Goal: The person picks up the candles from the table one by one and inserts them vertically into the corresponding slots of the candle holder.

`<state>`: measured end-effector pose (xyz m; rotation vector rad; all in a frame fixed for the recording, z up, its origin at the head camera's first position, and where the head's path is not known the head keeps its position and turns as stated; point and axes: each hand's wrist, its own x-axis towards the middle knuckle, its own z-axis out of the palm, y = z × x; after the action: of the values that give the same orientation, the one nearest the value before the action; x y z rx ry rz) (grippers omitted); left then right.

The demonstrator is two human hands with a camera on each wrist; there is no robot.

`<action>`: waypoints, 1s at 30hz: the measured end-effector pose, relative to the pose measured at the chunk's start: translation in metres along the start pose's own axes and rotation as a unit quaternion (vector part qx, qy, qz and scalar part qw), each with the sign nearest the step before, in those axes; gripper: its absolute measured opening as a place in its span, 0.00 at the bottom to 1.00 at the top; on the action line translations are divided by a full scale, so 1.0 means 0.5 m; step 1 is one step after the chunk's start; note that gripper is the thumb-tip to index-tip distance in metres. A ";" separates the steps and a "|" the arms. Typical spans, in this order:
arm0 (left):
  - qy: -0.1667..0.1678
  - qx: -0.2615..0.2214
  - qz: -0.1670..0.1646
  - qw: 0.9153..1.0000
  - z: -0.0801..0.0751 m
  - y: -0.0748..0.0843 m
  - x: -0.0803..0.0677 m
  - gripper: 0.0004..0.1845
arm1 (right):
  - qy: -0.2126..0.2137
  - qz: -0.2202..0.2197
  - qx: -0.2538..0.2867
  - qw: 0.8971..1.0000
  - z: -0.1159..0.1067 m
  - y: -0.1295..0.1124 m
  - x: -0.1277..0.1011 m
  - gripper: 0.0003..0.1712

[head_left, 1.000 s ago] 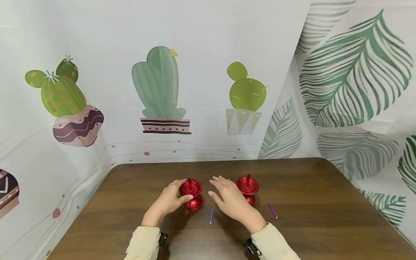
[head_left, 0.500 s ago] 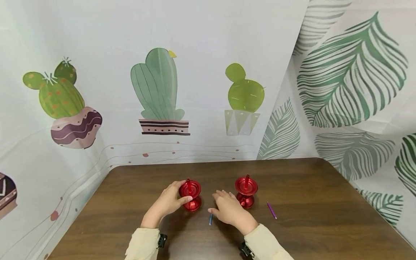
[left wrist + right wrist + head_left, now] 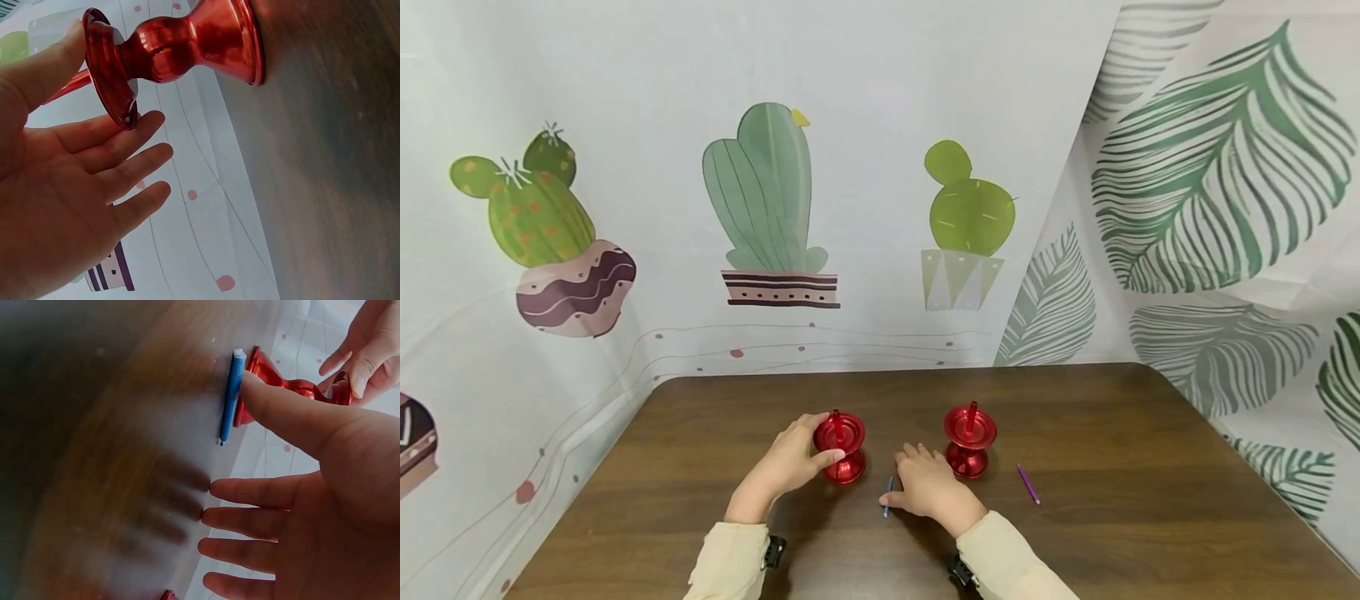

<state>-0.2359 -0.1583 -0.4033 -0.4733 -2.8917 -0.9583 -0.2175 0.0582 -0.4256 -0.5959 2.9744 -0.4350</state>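
My left hand (image 3: 790, 457) holds the wide dish of the left red metal candle holder (image 3: 847, 467), thumb on one side and fingertips on the other, as the left wrist view shows. This candle holder stands upright on the table and has a thin tube rising from its dish. Over a small blue candle (image 3: 232, 397) lying on the wood, my right hand (image 3: 931, 490) reaches down. Its thumb tip is right at the candle, while the other fingers stretch out straight, their tips close to the tabletop.
A second red candle holder (image 3: 967, 461) stands upright just beyond my right hand. Farther right lies a purple candle (image 3: 1028, 484). The brown wooden table (image 3: 1112, 433) ends at the back against a cloth (image 3: 880, 208) printed with cacti and leaves.
My right hand has come down and nearer to me, and its thumb is now at the blue candle. The left hand stays on its candle holder.
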 end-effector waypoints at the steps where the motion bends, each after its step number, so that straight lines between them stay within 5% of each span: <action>1: 0.000 0.000 0.000 1.000 0.000 0.000 0.000 0.33 | 0.003 -0.001 -0.002 1.000 0.000 0.000 -0.001 0.37; 22: 0.002 0.005 0.008 1.000 -0.001 0.002 0.001 0.33 | 0.055 -0.024 -0.077 0.995 0.017 -0.012 0.001 0.11; 30: 0.004 0.013 0.016 1.000 -0.002 0.003 0.001 0.33 | 0.043 -0.021 -0.097 0.994 0.016 -0.016 0.005 0.08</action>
<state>-0.2359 -0.1577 -0.4013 -0.5099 -2.8771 -0.9155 -0.2158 0.0480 -0.4309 -0.6737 3.1160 -0.1789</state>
